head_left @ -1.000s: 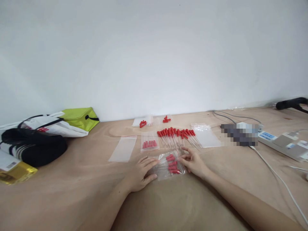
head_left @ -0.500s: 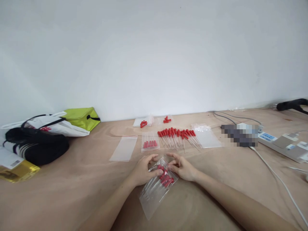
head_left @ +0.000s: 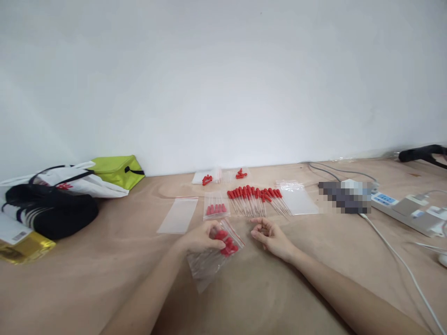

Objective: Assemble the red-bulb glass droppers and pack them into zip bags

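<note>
My left hand (head_left: pixel 202 238) grips a clear zip bag (head_left: pixel 206 270) with several red-capped droppers inside, its red-lined mouth pointing to the upper right. To the right of that bag, my right hand (head_left: pixel 273 237) is raised off it with bent, parted fingers and nothing between them. Just beyond my hands lies a fanned row of droppers with red bulbs (head_left: pixel 248 191). Left of the row is a flat zip bag holding several red-bulbed droppers (head_left: pixel 216 209). A flat clear bag (head_left: pixel 179 215) lies farther left.
Loose red bulbs (head_left: pixel 207 179) rest on bags near the wall. Clear bags (head_left: pixel 302 200) lie right of the row. Farther right are a power strip (head_left: pixel 401 209) and cables. At the left are a black bag (head_left: pixel 66 214) and a green bag (head_left: pixel 117 172).
My left hand has moved left with the filled bag. My right hand has let go of the bag and shifted right, leaving a gap between them.
</note>
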The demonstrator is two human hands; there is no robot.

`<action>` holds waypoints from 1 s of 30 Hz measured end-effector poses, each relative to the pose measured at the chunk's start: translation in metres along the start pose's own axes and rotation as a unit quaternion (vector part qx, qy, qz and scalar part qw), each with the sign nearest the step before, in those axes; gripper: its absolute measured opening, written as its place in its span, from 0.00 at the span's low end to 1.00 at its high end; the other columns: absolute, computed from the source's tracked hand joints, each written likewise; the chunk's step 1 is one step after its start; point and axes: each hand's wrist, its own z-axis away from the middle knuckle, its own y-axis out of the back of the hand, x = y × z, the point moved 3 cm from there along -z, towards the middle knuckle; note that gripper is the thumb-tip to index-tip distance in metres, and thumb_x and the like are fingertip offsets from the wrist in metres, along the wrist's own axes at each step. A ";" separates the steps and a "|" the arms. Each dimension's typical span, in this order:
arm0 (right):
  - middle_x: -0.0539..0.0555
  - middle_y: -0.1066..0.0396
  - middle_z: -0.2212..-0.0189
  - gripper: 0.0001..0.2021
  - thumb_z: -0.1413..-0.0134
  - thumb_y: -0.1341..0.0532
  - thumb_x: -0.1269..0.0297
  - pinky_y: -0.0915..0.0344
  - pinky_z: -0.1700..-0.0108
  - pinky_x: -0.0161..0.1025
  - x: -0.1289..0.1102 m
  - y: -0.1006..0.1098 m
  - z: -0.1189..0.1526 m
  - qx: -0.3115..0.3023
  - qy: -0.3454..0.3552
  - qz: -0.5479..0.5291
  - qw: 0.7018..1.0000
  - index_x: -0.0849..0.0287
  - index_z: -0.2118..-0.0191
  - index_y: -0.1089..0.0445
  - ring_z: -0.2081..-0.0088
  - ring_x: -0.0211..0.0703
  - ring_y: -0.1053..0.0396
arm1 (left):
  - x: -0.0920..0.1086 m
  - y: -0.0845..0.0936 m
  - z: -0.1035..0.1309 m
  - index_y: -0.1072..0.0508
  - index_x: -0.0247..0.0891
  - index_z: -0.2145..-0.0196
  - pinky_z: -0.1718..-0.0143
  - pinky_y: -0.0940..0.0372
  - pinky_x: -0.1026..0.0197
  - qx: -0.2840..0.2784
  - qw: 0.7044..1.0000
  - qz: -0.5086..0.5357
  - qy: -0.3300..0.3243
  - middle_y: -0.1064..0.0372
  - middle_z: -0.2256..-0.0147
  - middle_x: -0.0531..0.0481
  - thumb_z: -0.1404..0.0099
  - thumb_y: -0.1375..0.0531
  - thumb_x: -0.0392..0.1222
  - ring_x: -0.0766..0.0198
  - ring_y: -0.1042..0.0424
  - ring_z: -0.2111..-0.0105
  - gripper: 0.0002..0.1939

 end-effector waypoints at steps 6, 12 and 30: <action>0.45 0.43 0.75 0.22 0.63 0.37 0.54 0.50 0.85 0.27 -0.003 -0.001 0.002 -0.010 -0.006 0.000 1.000 0.58 0.61 0.41 0.81 0.28 0.48 | 0.018 0.066 0.032 0.27 0.37 0.65 0.59 0.36 0.56 0.211 0.963 -0.086 -0.147 0.27 0.65 0.49 0.51 0.36 0.43 0.58 0.29 0.63 0.15; 0.44 0.43 0.76 0.21 0.61 0.38 0.56 0.48 0.84 0.27 -0.003 -0.001 0.002 -0.026 0.005 0.010 1.000 0.58 0.61 0.41 0.82 0.27 0.49 | -0.023 0.101 0.011 0.23 0.35 0.73 0.52 0.41 0.49 0.329 0.899 -0.180 -0.227 0.28 0.61 0.40 0.50 0.40 0.52 0.51 0.33 0.56 0.17; 0.44 0.42 0.76 0.19 0.59 0.39 0.57 0.46 0.83 0.28 0.002 -0.004 0.001 -0.035 0.024 0.031 0.999 0.58 0.60 0.42 0.83 0.27 0.48 | -0.092 0.090 0.043 0.50 0.27 0.42 0.44 0.62 0.43 0.282 0.820 -0.453 0.209 0.59 0.40 0.39 0.37 0.63 0.47 0.52 0.61 0.40 0.30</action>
